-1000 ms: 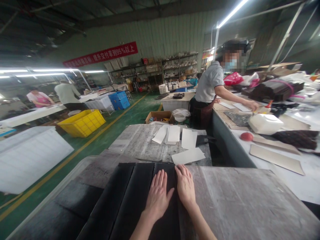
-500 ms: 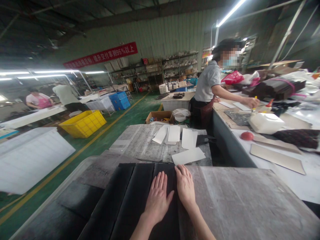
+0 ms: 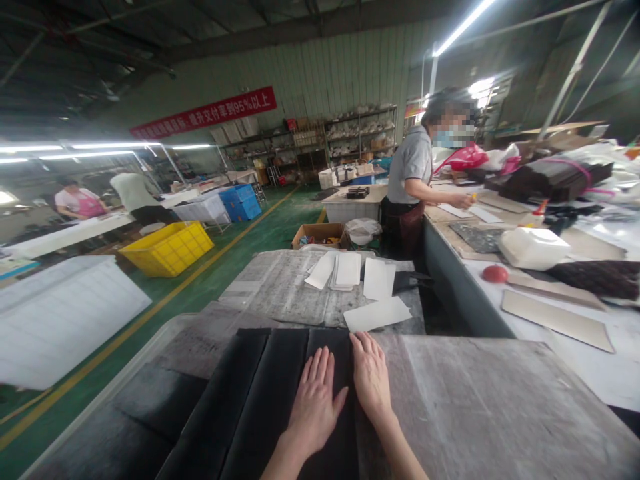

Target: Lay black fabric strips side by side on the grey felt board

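Note:
Several long black strips [image 3: 276, 373] lie side by side on a stained grey board [image 3: 480, 393] in front of me; I cannot tell whether they are leather or card. My left hand [image 3: 316, 400] rests flat on the rightmost strip, thumb spread to the right. Along that strip's right edge lies my right hand [image 3: 371, 377], fingers stretched forward and close together, fingertips near the strip's far corner. Neither hand grips anything. Just beyond the fingertips, a white card [image 3: 377, 313] lies slantwise, with a loose pile of white cards [image 3: 345, 270] farther back.
To the right, a worktable [image 3: 550, 387] bears a white plastic jug [image 3: 533, 247], a red round object [image 3: 495, 273] and grey-beige panels. A co-worker [image 3: 413, 173] stands at it. On the floor at left are a yellow bin [image 3: 167, 248] and a white bin [image 3: 70, 320].
My hands stay almost in the same place on the black strip. The co-worker has straightened up and drawn the outstretched arm back to the left.

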`<state>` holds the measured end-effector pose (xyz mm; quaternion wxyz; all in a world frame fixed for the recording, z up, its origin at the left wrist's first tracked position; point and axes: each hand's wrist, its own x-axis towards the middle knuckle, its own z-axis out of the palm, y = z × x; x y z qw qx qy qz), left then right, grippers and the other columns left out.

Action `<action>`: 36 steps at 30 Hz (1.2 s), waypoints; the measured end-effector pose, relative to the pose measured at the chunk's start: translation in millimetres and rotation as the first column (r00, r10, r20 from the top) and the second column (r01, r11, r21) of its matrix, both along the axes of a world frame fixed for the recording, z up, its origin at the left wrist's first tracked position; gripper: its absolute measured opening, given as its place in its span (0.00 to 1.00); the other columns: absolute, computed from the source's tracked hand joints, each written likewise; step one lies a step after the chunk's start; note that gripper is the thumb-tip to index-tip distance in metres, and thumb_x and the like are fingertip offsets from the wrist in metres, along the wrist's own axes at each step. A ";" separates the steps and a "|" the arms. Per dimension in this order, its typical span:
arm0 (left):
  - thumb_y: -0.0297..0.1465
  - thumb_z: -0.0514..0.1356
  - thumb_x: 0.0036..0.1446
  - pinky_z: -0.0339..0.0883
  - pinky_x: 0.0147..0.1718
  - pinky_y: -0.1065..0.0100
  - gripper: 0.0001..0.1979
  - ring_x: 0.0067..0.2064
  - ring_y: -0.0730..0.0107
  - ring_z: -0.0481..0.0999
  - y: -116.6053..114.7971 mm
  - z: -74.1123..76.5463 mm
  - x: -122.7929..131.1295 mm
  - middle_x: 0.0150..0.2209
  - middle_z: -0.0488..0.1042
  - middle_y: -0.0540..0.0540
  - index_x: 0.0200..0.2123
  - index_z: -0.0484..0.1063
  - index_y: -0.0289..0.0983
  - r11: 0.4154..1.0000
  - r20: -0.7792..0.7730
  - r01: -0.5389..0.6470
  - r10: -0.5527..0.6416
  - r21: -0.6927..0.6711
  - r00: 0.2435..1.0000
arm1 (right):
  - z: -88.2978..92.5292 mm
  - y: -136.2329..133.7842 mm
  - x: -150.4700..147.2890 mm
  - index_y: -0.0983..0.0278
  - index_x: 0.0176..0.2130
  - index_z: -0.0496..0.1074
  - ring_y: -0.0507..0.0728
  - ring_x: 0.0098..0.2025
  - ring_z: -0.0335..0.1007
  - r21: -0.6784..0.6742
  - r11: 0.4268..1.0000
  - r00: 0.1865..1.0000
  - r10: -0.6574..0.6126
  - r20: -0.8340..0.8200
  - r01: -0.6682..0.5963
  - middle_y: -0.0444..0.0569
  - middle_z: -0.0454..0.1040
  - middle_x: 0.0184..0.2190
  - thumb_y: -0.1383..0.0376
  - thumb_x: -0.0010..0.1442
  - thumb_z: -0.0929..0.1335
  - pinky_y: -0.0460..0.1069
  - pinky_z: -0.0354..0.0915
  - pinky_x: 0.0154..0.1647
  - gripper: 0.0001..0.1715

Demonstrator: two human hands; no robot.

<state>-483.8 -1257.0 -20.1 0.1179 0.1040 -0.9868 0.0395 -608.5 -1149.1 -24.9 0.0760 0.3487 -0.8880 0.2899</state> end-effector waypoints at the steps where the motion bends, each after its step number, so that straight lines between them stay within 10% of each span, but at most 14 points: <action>1: 0.45 0.48 0.66 0.60 0.62 0.50 0.32 0.68 0.53 0.53 -1.3 2.0 -1.9 0.67 0.55 0.35 0.65 0.53 0.31 1.000 0.006 -0.001 0.001 0.016 1.000 | -1.0 0.0 0.0 0.64 0.62 0.61 0.61 0.64 0.55 0.003 1.000 1.000 0.002 -0.006 -0.002 0.54 0.65 0.61 0.73 0.63 0.57 0.57 0.52 0.63 0.29; 36: 0.45 0.46 0.66 0.57 0.62 0.47 0.33 0.69 0.53 0.50 -7.4 -6.4 -21.5 0.67 0.53 0.34 0.67 0.48 0.30 1.000 -0.009 -0.020 0.021 0.022 1.000 | 5.6 0.7 -1.0 0.55 0.62 0.63 0.59 0.65 0.53 -0.011 0.999 0.998 0.030 0.050 -0.030 0.50 0.65 0.60 0.71 0.63 0.60 0.54 0.51 0.64 0.29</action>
